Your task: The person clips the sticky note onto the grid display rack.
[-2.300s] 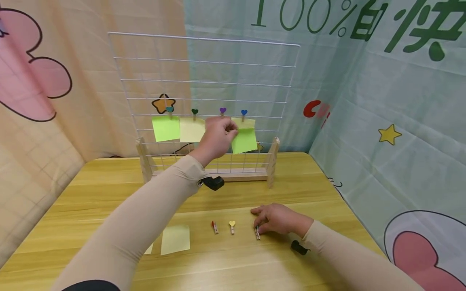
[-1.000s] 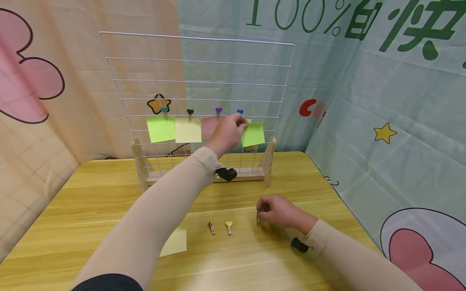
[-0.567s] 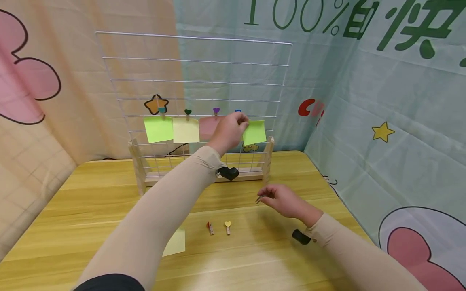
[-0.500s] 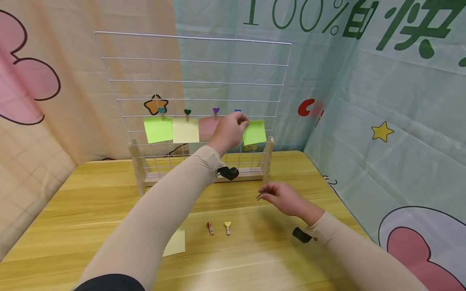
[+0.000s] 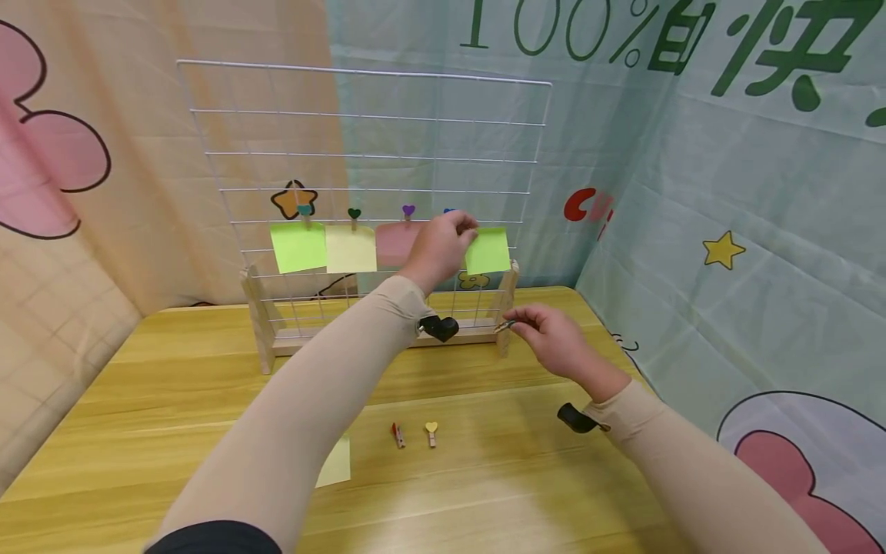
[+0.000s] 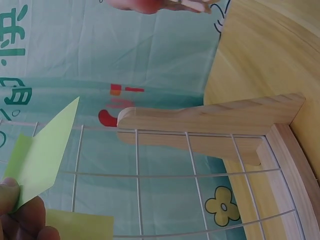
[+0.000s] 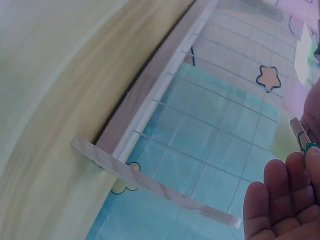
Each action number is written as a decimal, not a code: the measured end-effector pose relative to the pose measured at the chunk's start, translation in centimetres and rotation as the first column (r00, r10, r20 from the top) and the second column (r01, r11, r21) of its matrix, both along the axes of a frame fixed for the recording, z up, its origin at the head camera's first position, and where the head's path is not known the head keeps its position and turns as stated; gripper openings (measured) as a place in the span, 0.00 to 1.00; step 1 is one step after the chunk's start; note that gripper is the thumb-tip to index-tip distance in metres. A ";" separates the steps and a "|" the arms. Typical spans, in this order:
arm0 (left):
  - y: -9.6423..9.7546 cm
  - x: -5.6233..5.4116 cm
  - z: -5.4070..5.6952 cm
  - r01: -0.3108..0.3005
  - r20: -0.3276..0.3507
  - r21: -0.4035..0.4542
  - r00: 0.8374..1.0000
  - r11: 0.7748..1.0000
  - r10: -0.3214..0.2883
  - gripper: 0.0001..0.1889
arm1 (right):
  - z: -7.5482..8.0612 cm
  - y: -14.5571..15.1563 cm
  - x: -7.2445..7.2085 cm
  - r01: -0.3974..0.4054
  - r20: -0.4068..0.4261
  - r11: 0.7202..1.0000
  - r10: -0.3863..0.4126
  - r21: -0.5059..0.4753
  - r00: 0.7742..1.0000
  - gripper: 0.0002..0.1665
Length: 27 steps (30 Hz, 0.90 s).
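Observation:
My left hand (image 5: 438, 250) pinches the left edge of a bright green sticky note (image 5: 488, 251) against the right part of the white wire grid (image 5: 415, 161). The left wrist view shows this note (image 6: 50, 152) between thumb and fingers, with a pale yellow note (image 6: 82, 226) just beyond. Below and to the right, my right hand (image 5: 554, 342) pinches a mini clothespin (image 5: 504, 326), its wooden end pointing toward the grid. In the right wrist view a bit of green shows on the clothespin (image 7: 299, 132). My left hand partly hides the blue heart clip (image 5: 448, 210).
On the grid hang a green note (image 5: 298, 248), a pale yellow note (image 5: 351, 250) and a pink note (image 5: 396, 243), each under a heart clip. A red clothespin (image 5: 398, 435), a yellow-heart clothespin (image 5: 431, 433) and a yellow note (image 5: 336, 463) lie on the table.
The right hand has picked up the clothespin from the table and raised it toward the grid. The left hand has moved the green note rightward, off the yellow one, and now keeps it there.

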<state>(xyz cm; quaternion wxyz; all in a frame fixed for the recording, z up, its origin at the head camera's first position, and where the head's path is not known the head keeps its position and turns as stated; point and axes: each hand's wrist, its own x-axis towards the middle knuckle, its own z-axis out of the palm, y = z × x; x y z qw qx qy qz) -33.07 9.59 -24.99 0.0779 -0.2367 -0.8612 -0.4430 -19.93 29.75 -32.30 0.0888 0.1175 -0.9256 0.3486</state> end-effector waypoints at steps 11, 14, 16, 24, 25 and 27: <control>0.9 -0.7 0.5 -0.011 0.017 -0.036 1.000 0.999 0.012 0.22 | 1.6 0.0 -0.5 0.023 -0.052 1.000 -0.024 -0.020 0.998 0.13; 1.2 -0.5 0.8 -0.006 0.013 -0.079 1.000 0.997 0.007 0.22 | 1.9 0.0 -0.6 0.024 -0.068 0.999 -0.025 -0.022 0.997 0.13; 1.4 -0.4 0.9 -0.009 0.005 -0.105 1.000 0.994 0.010 0.21 | 2.1 0.0 -0.6 0.024 -0.078 1.000 -0.025 -0.019 0.997 0.13; 2.1 -0.5 1.4 -0.067 -0.041 -0.177 0.997 0.982 0.060 0.20 | 2.8 -0.1 -0.6 0.027 -0.094 0.999 -0.030 -0.031 0.995 0.13; 2.1 -0.6 1.4 -0.072 -0.040 -0.186 0.997 0.980 0.066 0.20 | 2.9 -0.1 -0.6 0.031 -0.095 0.999 -0.034 -0.032 0.995 0.13; 2.2 -0.7 1.5 -0.082 -0.037 -0.200 0.996 0.976 0.076 0.21 | 3.0 0.0 -0.7 0.038 -0.096 0.999 -0.041 -0.034 0.995 0.13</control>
